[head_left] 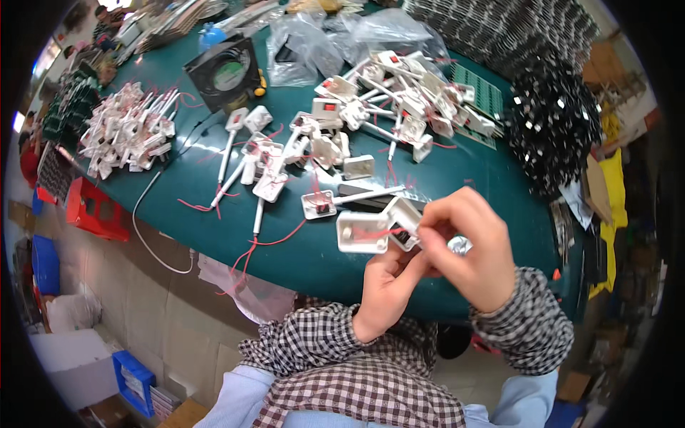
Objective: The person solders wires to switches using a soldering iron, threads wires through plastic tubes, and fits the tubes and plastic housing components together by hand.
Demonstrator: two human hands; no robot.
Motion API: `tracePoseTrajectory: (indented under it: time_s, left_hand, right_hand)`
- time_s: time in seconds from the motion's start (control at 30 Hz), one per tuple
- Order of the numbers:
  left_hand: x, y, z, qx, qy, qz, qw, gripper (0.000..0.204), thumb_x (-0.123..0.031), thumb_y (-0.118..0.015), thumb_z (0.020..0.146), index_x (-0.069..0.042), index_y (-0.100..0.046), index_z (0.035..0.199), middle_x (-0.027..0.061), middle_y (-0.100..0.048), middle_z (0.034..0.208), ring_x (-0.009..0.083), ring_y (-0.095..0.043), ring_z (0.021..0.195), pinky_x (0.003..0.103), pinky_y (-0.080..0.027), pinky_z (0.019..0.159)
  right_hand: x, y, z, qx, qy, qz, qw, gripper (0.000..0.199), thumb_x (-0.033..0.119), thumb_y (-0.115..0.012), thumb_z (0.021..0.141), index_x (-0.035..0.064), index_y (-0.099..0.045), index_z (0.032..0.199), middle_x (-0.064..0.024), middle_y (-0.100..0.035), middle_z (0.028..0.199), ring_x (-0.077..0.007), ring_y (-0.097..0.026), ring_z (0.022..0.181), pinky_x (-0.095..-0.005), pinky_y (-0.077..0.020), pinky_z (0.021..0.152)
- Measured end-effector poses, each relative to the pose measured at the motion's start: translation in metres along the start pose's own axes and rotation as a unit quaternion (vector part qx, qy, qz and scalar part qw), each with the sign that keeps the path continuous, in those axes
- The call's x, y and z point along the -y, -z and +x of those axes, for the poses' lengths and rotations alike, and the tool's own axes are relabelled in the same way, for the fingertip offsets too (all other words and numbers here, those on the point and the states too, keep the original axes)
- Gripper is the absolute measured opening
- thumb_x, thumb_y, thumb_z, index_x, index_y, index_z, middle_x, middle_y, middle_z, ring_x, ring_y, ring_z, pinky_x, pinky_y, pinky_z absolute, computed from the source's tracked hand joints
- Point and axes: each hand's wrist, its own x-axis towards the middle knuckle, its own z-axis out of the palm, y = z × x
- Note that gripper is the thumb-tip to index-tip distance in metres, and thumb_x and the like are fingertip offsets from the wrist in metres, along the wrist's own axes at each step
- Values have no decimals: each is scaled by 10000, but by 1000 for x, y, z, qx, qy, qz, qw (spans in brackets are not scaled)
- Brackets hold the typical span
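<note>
Head camera first: where's the white case (362, 234)?

"Held above the worktop (325, 265), just inside its near edge and right of the middle. Its hollow side faces up, with red wires (378, 233) across it and a second white part (404, 212) angled beside it. I can't tell whether the two are joined."

"And the hands?"

"The left hand (389, 289) grips it from below at its right end, thumb toward the person. The right hand (467, 246) has its fingertips bunched at that same end; whether they pinch wire, wall or nothing, I can't tell."

"How would it handle?"

"Light and stiff, I'd judge, like thin plastic, and perhaps slick on the smooth outside. The wires look soft and bendy, and a hard tug could work them loose."

"Best hold, then?"

"The outer side walls, near a corner, keeping fingertips off the wires. I'd support the angled part too, in case it swings."
</note>
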Motion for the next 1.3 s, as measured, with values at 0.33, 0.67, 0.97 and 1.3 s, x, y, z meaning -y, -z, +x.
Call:
tracePoseTrajectory:
  time_s: [0.33, 0.67, 0.97, 1.3]
  left_hand:
    - [10, -23, 19, 177, 253, 61, 949, 260, -178, -509, 967, 52, -586, 1062, 79, -635, 779, 150, -650, 677, 249, -549, 610]
    - [18, -42, 26, 220, 330, 159, 904, 287, -210, -515, 965, 50, -602, 1052, 69, -630, 730, 136, -640, 631, 226, -529, 573]
    - [4, -34, 29, 221, 300, 238, 897, 306, -224, -455, 1000, 16, -583, 1138, 15, -580, 740, 71, -563, 642, 218, -488, 590]
    - [-85, -4, 70, 369, -105, 670, 636, 230, 31, -588, 776, -37, -594, 995, 94, -613, 903, 307, -586, 870, 391, -460, 768]
  right_hand:
    - [-50, 41, -74, -108, -218, 254, 936, 109, 35, -633, 863, -28, -581, 935, -51, -612, 929, -107, -617, 814, -255, -529, 713]
    - [-87, 37, -115, -209, -171, 250, 930, 89, 24, -637, 848, -5, -602, 925, -66, -564, 1000, -126, -601, 882, -253, -524, 740]
    - [-90, 36, -105, -202, -46, -30, 978, 110, 59, -696, 793, 19, -635, 876, -119, -564, 1066, -212, -588, 966, -343, -494, 837]
    - [-52, -25, -87, -230, -16, -166, 959, 185, 61, -720, 660, 78, -643, 827, -101, -580, 1083, -265, -550, 914, -368, -459, 777]
